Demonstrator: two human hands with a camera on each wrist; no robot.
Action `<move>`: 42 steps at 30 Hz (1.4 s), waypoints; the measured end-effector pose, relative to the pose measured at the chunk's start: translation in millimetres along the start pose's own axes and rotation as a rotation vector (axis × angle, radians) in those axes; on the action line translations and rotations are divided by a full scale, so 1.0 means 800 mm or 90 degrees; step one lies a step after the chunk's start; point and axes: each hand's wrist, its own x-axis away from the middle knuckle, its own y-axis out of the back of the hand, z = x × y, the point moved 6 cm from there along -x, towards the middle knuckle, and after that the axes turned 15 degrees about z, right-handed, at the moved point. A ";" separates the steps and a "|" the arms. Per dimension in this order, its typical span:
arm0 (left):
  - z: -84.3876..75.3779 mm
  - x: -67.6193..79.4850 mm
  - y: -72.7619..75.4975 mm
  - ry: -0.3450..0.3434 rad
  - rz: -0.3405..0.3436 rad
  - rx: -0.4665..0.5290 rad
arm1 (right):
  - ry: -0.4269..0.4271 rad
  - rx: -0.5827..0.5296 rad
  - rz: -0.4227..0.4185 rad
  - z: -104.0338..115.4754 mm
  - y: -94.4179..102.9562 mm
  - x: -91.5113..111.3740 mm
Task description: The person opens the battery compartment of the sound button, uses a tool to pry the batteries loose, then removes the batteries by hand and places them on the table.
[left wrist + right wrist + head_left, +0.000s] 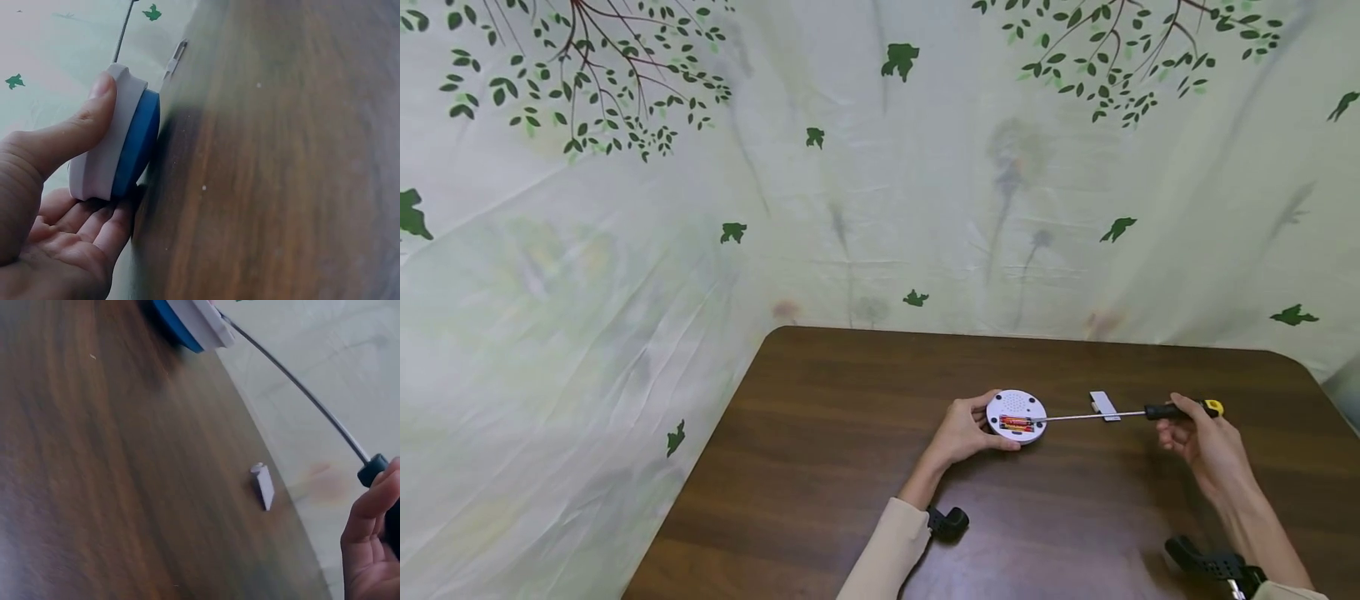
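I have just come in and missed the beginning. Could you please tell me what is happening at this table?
A person's left hand holds a round white-and-blue device with red batteries showing in its open compartment. The right hand grips a screwdriver, its tip at that compartment. A small white piece lies separately on the wooden table.

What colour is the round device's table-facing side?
The round white device has a blue table-facing side, clearest in the left wrist view.

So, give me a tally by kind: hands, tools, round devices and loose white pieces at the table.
Hands: 2 (left hand, right hand)
Tools: 1 (screwdriver)
Round devices: 1 (white-and-blue device)
Loose pieces: 1 (flat white piece)
Total: 5
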 end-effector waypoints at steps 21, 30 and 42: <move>-0.004 -0.003 0.000 -0.014 0.008 0.007 | -0.073 -0.204 -0.014 -0.043 0.018 0.021; -0.003 -0.004 0.000 -0.019 0.005 0.037 | -0.023 -0.208 0.020 -0.033 0.014 0.023; -0.003 -0.001 -0.004 -0.020 0.001 0.052 | 0.006 -0.022 0.000 0.005 -0.015 0.026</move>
